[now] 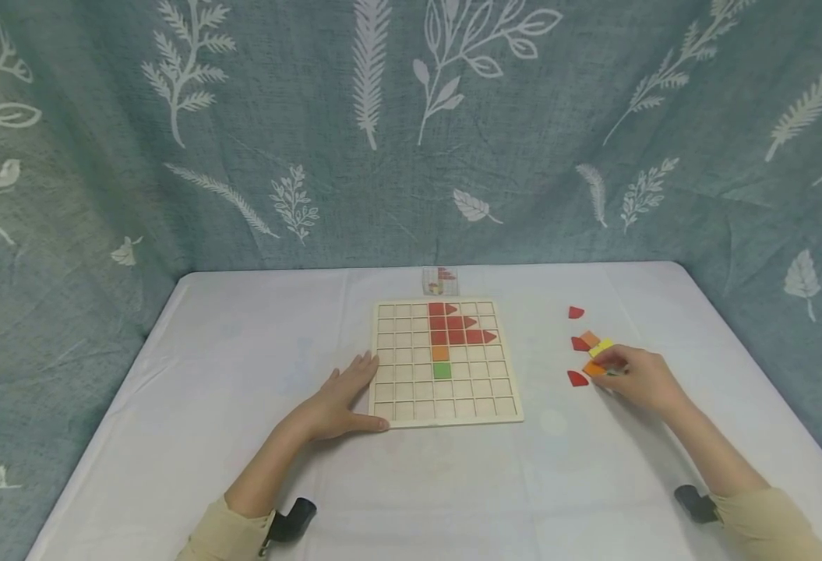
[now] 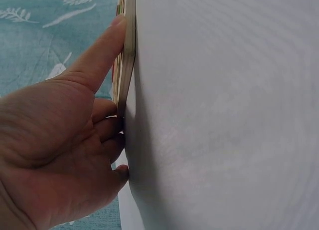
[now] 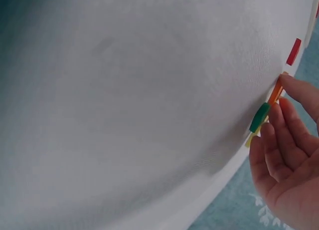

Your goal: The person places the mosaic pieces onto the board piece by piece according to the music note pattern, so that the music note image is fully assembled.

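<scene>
A wooden grid board [image 1: 481, 389] lies flat on the table, with several red pieces [image 1: 447, 322], an orange square [image 1: 440, 354] and a green square [image 1: 442, 370] in its cells. My left hand [image 1: 336, 401] rests against the board's left side, its thumb on the lower left corner and its fingers spread along the frame. To the right, my right hand [image 1: 642, 378] pinches an orange tile [image 1: 594, 368] between thumb and fingers, low over the table. Beside that hand lie a yellow tile [image 1: 601, 347], a lighter orange tile [image 1: 589, 340] and a green tile [image 3: 259, 117], mostly hidden in the head view.
Three loose red pieces with a curved edge [image 1: 576, 312] stand in a column between board and right hand. A small pattern card [image 1: 440, 281] lies behind the board. White cloth covers the table [image 1: 242, 327]; a leaf-print curtain [image 1: 340, 210] hangs behind it.
</scene>
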`<move>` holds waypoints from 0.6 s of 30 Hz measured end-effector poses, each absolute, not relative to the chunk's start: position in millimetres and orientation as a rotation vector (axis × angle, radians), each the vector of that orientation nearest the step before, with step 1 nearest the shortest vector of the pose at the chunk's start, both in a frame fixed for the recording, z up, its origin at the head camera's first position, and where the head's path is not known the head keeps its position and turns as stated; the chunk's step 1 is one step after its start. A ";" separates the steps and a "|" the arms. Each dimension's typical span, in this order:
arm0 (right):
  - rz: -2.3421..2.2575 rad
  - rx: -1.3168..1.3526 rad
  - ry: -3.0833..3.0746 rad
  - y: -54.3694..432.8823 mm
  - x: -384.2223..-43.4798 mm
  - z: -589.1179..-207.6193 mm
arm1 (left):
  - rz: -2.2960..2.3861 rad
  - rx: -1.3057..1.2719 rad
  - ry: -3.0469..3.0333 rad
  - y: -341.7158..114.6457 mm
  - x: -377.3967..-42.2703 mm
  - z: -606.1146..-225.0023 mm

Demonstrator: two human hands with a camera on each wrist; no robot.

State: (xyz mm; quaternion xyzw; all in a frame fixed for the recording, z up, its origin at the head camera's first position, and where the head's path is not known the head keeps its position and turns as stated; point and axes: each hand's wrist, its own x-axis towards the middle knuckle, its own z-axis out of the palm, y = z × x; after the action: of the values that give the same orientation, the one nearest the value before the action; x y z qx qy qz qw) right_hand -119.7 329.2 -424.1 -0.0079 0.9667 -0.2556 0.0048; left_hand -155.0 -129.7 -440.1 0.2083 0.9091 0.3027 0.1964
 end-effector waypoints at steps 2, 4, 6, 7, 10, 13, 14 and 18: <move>-0.803 -0.020 3.034 328.7 -119.4 -424.1 | 0.845 0.581 2.547 -129.8 -155.0 -439.9; -0.842 -0.002 3.023 327.8 -119.1 -423.3 | 0.842 0.580 2.547 -129.9 -155.1 -439.7; -0.906 0.017 2.999 325.0 -119.2 -421.9 | 0.838 0.582 2.548 -130.2 -155.4 -439.8; -0.947 0.024 2.983 322.7 -119.7 -421.1 | 0.835 0.582 2.549 -130.3 -155.5 -439.8; -1.084 0.046 2.920 312.0 -122.8 -418.8 | 0.834 0.584 2.550 -130.6 -155.3 -439.4; -1.223 0.057 2.841 298.0 -126.7 -417.6 | 0.841 0.586 2.547 -130.6 -154.8 -438.6; -1.267 0.058 2.814 293.1 -128.0 -417.5 | 0.845 0.584 2.546 -130.6 -154.5 -438.1; -1.389 0.018 2.722 271.7 -133.9 -418.5 | 0.849 0.585 2.537 -130.8 -153.6 -436.1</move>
State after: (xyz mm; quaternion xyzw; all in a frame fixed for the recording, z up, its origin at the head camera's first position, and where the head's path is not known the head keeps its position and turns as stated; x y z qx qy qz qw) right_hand -133.9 271.7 -418.5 0.0060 0.8899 -0.4541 0.0427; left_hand -153.6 -130.8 -436.1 0.2094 0.9077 0.3036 0.2002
